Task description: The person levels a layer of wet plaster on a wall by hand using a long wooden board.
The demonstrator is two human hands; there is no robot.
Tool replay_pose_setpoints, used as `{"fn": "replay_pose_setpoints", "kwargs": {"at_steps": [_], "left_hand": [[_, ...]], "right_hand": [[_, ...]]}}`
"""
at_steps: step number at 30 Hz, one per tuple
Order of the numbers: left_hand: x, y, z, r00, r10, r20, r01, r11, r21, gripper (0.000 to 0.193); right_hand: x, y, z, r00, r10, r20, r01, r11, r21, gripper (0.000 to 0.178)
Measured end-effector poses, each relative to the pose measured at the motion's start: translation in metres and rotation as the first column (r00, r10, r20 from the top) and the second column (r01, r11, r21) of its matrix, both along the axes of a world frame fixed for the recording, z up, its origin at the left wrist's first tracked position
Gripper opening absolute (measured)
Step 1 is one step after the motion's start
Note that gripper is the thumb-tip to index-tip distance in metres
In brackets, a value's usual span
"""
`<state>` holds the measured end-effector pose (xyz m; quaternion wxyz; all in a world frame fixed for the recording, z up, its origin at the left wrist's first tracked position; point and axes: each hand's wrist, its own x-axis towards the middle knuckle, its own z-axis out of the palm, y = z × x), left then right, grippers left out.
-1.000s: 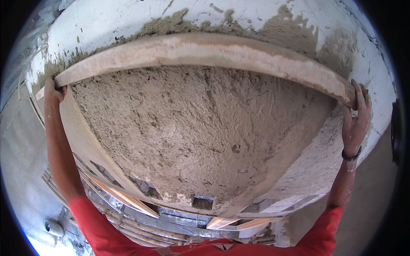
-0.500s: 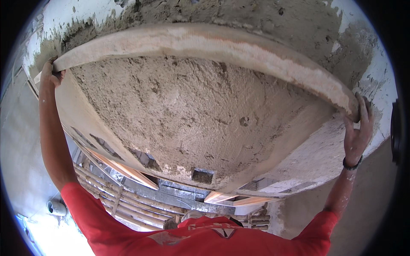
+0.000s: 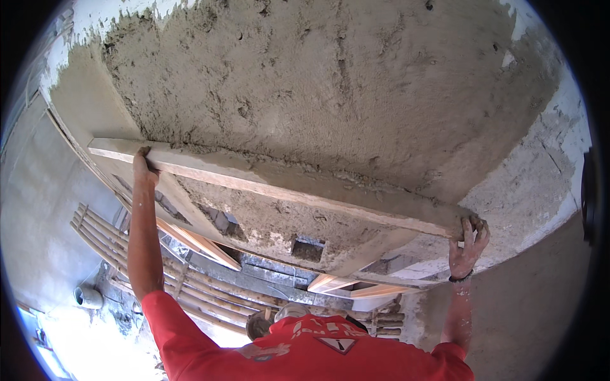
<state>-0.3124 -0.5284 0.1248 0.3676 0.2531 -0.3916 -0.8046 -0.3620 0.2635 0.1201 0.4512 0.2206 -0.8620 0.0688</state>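
A long wooden straightedge point(image 3: 286, 182) lies across a wall coated in wet grey mortar point(image 3: 318, 82), slanting down to the right. My left hand point(image 3: 146, 168) is closed round its lower edge, some way in from the left end. At the far right end, my right hand point(image 3: 469, 246) grips the board with its fingers curled over the tip. A thick ridge of mortar sits along the board's upper edge. Above it the coat looks smoother, with some pits and furrows; a rough patch shows below.
A square hole point(image 3: 308, 249) opens in the wall's lower part. Beneath are a wooden frame point(image 3: 197, 244) and a platform of poles point(image 3: 203, 297). A grey bucket point(image 3: 88, 297) is at the lower left, and a dark round object point(image 3: 588, 195) at the right rim.
Both hands have drawn the straightedge down the wall from near the top. Mortar has gathered along its upper edge, and the surface above it is smoother.
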Motion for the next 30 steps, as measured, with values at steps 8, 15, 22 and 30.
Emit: {"fn": "replay_pose_setpoints", "kwargs": {"at_steps": [8,15,22,30], "left_hand": [[0.0,0.0,-0.116,0.993,0.12,0.008,-0.121,0.991,0.057,0.023],[-0.001,0.063,-0.116,0.977,0.214,0.005,-0.213,0.97,0.114,0.021],[-0.005,0.026,-0.034,0.973,0.219,-0.078,-0.215,0.975,0.058,0.022],[-0.02,-0.021,0.096,0.964,0.237,-0.125,-0.244,0.969,-0.045,0.021]], "right_hand": [[-0.001,0.01,-0.107,0.977,0.019,0.212,0.007,0.993,-0.12,0.062],[0.002,0.023,-0.156,0.975,-0.042,0.218,0.069,0.991,-0.117,0.059],[-0.01,0.01,-0.078,0.999,0.02,0.029,-0.014,0.979,-0.205,0.06],[-0.013,-0.008,0.038,0.986,-0.071,-0.148,0.056,0.993,-0.104,0.057]]}}
